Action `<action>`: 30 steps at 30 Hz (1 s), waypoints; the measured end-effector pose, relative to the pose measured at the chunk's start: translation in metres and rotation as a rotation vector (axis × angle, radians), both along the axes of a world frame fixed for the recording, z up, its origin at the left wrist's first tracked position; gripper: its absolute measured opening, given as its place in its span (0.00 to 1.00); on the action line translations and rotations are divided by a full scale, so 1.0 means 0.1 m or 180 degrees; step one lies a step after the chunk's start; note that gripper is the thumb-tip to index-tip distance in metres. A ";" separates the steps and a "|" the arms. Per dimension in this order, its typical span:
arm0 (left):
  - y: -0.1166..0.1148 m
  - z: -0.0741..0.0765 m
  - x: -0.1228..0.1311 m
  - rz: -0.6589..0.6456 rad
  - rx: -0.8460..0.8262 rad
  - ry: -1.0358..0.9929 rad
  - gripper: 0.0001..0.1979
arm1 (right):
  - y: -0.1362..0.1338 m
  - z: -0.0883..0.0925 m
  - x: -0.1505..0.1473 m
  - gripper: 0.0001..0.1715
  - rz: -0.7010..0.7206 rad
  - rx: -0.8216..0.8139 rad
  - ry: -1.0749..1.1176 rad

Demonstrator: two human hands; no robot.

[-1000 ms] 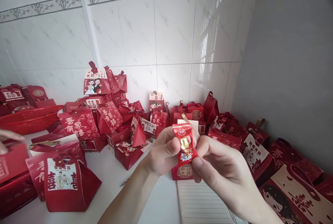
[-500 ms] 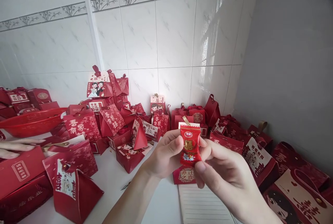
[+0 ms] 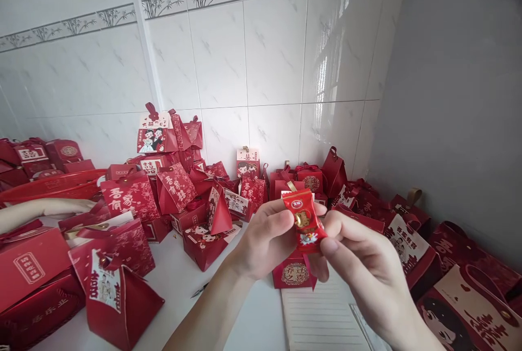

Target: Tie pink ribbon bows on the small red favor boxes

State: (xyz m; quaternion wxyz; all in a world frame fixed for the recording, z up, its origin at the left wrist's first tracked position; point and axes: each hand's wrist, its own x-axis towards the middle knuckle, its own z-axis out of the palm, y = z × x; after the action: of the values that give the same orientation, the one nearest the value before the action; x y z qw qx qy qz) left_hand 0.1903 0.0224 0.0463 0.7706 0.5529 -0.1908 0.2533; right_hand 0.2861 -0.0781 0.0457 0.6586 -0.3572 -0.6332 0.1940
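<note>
A red wrapped candy (image 3: 305,221) with gold and white print is held up in front of me, tilted slightly, between both hands. My left hand (image 3: 267,237) is closed on its left side, the thumb near the upper edge. The thumb and fingers of my right hand (image 3: 359,256) pinch the lower right end of the wrapper. Just below and behind the hands stands a small red gift box (image 3: 294,276) with a round gold emblem, partly hidden by them. Beneath my right hand lies a lined notebook (image 3: 322,318), open on the table.
Red gift boxes crowd the table (image 3: 179,302) on both sides and along the tiled wall (image 3: 273,57). A pen (image 3: 199,289) lies left of the notebook. Another person's hand (image 3: 67,207) reaches in at left, beside a red plastic basin (image 3: 53,183).
The candy has tipped from upright to a slant, its lower end shifting right. The other person's hand at left has moved up and rightward, off the box and towards the basin.
</note>
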 end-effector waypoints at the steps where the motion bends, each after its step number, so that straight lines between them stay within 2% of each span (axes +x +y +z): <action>1: 0.00 0.00 0.00 0.0009 0.0000 0.0002 0.15 | 0.01 -0.01 0.00 0.18 -0.0042 -0.0008 0.0118; 6: 0.00 0.01 0.01 0.0660 -0.0062 -0.0144 0.11 | 0.10 -0.04 0.03 0.15 -0.0116 -0.0026 0.0496; 9: 0.01 0.01 0.04 0.1061 -0.0422 -0.0603 0.11 | 0.16 -0.03 0.06 0.12 -0.0284 0.0052 0.0643; 12: 0.04 0.01 0.07 0.1529 -0.0676 -0.0888 0.12 | 0.19 -0.05 0.08 0.13 -0.0334 0.0053 0.0592; 16: 0.05 0.00 0.06 0.2302 -0.0205 -0.1035 0.11 | 0.18 -0.13 0.08 0.18 -0.0248 0.0090 0.0437; 18: 0.03 0.00 0.04 0.2619 0.0061 -0.1100 0.11 | 0.15 -0.17 0.05 0.19 -0.0239 0.0329 0.0394; 21: -0.01 -0.01 0.02 0.2885 0.0285 -0.1175 0.11 | 0.07 -0.17 -0.04 0.17 -0.0186 0.0783 0.0108; 23: -0.02 -0.01 0.00 0.2961 0.0380 -0.1191 0.11 | 0.02 -0.15 -0.12 0.18 -0.0163 0.0939 -0.0262; 25: -0.02 -0.01 -0.01 0.2870 0.0435 -0.1217 0.11 | 0.00 -0.14 -0.20 0.20 -0.0035 0.1036 -0.0696; 27: 0.01 -0.01 -0.02 0.2573 0.0428 -0.1210 0.10 | 0.01 -0.18 -0.27 0.23 0.0117 0.1007 -0.1041; 30: 0.04 0.02 -0.05 0.2073 0.0228 -0.1008 0.12 | 0.08 -0.34 -0.37 0.24 0.0239 0.0741 -0.1553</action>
State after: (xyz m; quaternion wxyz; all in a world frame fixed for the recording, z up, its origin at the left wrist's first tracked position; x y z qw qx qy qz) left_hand 0.1856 0.0260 0.0480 0.5905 0.5652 -0.1305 0.5611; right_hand 0.2495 -0.0701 0.0114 0.5155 -0.2916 -0.8040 0.0524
